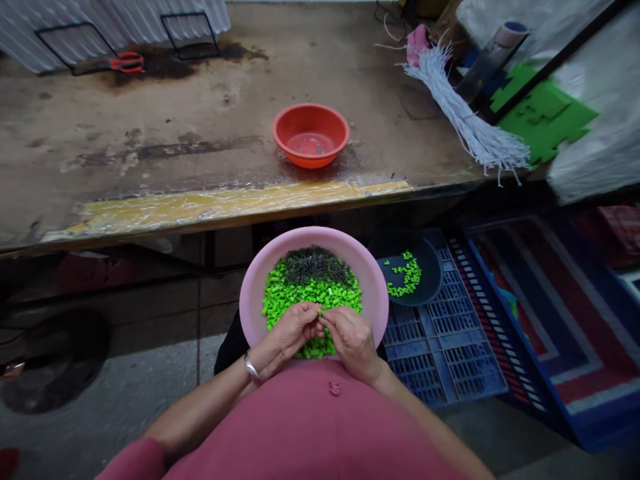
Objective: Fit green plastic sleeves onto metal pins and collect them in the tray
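A pink basin [251, 293] rests on my lap, filled with small bright green plastic pieces [300, 287] and a heap of thin dark metal pins [316, 265] at its far side. Above the green pieces, my left hand [296, 327] and my right hand [353, 335] meet fingertip to fingertip. My left thumb and forefinger pinch a small green piece [321, 312]. The right fingers are pressed together against that same piece; whether they also hold a pin is too small to make out.
An orange bowl [311, 137] stands on the worn table [200, 100]. Right of the basin, a dark bowl [425, 267] with some green pieces sits on a blue crate [440, 347]. White cords [455, 107], red-handled scissors [127, 63] and black wire stands [190, 37] lie farther back.
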The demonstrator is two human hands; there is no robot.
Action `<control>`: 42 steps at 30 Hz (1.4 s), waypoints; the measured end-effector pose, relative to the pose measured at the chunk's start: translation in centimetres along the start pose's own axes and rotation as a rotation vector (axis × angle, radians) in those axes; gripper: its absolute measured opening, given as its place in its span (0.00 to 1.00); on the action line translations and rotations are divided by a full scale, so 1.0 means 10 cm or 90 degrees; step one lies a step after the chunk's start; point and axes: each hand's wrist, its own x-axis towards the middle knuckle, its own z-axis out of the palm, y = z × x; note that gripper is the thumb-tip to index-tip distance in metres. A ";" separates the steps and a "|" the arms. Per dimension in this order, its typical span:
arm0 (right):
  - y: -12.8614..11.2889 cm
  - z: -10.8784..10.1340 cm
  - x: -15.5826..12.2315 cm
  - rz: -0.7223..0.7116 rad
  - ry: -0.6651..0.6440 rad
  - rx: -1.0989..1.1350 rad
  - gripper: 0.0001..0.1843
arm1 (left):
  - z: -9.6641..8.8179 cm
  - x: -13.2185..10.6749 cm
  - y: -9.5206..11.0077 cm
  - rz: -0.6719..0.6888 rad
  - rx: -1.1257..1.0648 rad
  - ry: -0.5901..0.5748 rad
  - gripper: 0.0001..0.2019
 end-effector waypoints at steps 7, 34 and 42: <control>-0.01 -0.02 0.04 -0.019 -0.034 0.005 0.11 | -0.03 -0.01 0.05 0.022 -0.001 -0.003 0.20; -0.05 -0.14 -0.03 -0.131 -0.036 -0.140 0.09 | -0.10 -0.18 0.07 -0.048 0.002 -0.034 0.17; -0.10 -0.10 -0.01 -0.118 -0.027 -0.107 0.10 | -0.04 -0.19 0.01 -0.030 -0.028 -0.040 0.17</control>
